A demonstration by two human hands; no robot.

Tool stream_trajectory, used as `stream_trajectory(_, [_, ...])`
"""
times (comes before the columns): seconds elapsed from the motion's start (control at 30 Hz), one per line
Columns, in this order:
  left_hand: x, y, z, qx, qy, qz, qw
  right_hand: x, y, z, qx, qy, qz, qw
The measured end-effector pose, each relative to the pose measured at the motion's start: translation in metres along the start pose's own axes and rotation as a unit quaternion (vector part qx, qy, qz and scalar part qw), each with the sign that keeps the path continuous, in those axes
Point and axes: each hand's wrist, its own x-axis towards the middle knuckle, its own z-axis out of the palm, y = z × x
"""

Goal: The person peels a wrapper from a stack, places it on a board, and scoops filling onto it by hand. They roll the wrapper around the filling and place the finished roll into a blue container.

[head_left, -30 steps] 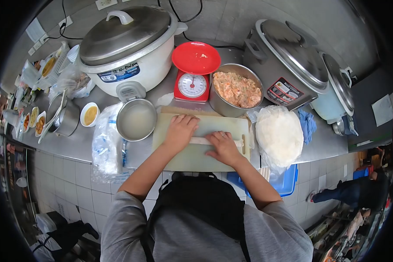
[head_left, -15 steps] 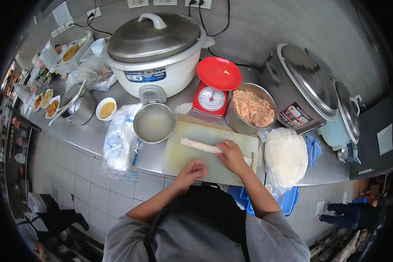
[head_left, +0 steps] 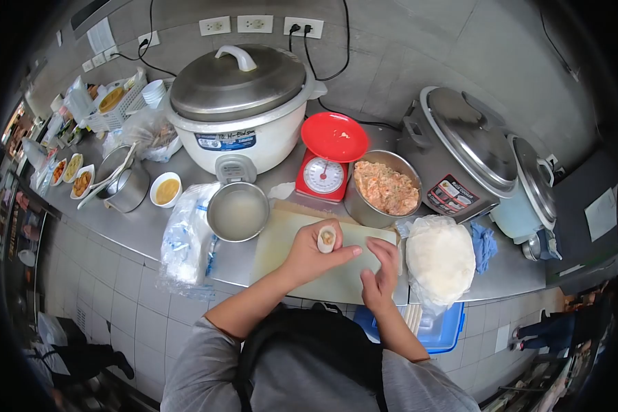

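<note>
My left hand (head_left: 310, 255) is closed around a pale filled roll (head_left: 326, 239), whose open end faces up and shows the filling. The hand is over the cutting board (head_left: 288, 240), with its thumb pointing right. Close by on the right, my right hand (head_left: 380, 275) is empty, its fingers curved and apart. Behind the board stand a metal pot of orange-flecked filling (head_left: 387, 187) and a bowl of cloudy liquid (head_left: 238, 211). A stack of round white wrappers (head_left: 439, 257) in plastic lies right of the board.
Rice cookers (head_left: 240, 103) (head_left: 460, 151) and a red scale (head_left: 321, 176) line the back. Plastic bags (head_left: 185, 237) lie left of the board. Below the counter edge, several pale rolls (head_left: 410, 317) show at a blue container (head_left: 446, 329). Other people (head_left: 82, 357) stand at the lower edges.
The roll, lying across the board under my right hand before, is now upright in my left hand. My left hand has moved up and right; my right hand has let go and moved down.
</note>
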Motion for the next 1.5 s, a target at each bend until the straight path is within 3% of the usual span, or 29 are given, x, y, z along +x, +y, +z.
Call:
stream_trajectory(0.1, [0.000, 0.005, 0.009, 0.110, -0.001, 0.074, 0.991, 0.011, -0.013, -0.013, -0.148, -0.012, -0.254, 0.956])
stream_trajectory(0.33, [-0.008, 0.008, 0.013, 0.180, -0.040, 0.131, 0.974, 0.045, -0.036, -0.015, -0.149, -0.084, -0.277, 0.945])
stream_trajectory(0.53, [-0.013, 0.002, 0.021, 0.176, -0.040, 0.166, 0.970, 0.066, -0.042, -0.016, -0.184, -0.189, -0.340, 0.903])
stream_trajectory(0.63, [-0.009, -0.001, 0.019, 0.169, -0.026, 0.153, 0.973, 0.073, -0.049, -0.018, -0.198, -0.182, -0.334, 0.903])
stream_trajectory(0.7, [-0.008, 0.001, 0.014, 0.120, -0.070, 0.080, 0.987, 0.061, -0.041, -0.024, 0.008, -0.133, -0.189, 0.973])
stream_trajectory(0.73, [-0.007, 0.002, 0.012, 0.094, -0.092, 0.044, 0.990, 0.057, -0.035, -0.025, 0.111, -0.106, -0.110, 0.982])
stream_trajectory(0.83, [-0.004, 0.017, 0.010, 0.120, -0.150, 0.033, 0.981, 0.056, -0.024, -0.023, 0.140, -0.124, -0.059, 0.981])
stream_trajectory(0.87, [-0.004, 0.018, 0.012, 0.107, -0.156, 0.035, 0.981, 0.056, -0.025, -0.017, 0.159, -0.126, -0.065, 0.977])
stream_trajectory(0.97, [-0.003, 0.016, 0.019, 0.077, -0.167, 0.058, 0.981, 0.066, -0.033, -0.020, 0.031, -0.141, -0.203, 0.969])
stream_trajectory(1.07, [-0.001, 0.009, 0.023, 0.065, -0.180, 0.078, 0.978, 0.076, -0.048, -0.036, -0.179, -0.205, -0.344, 0.898])
stream_trajectory(1.17, [0.003, 0.016, 0.021, 0.051, -0.245, 0.014, 0.968, 0.074, -0.042, -0.036, -0.001, -0.186, -0.205, 0.961])
stream_trajectory(1.27, [0.003, 0.028, 0.015, 0.042, -0.321, -0.063, 0.944, 0.069, -0.030, -0.030, 0.235, -0.181, -0.058, 0.953])
stream_trajectory(1.37, [0.004, 0.033, 0.016, 0.037, -0.337, -0.064, 0.938, 0.074, -0.036, -0.030, 0.210, -0.232, -0.112, 0.943])
stream_trajectory(1.5, [0.005, 0.028, 0.022, 0.036, -0.299, 0.017, 0.953, 0.088, -0.052, -0.038, 0.002, -0.276, -0.239, 0.931])
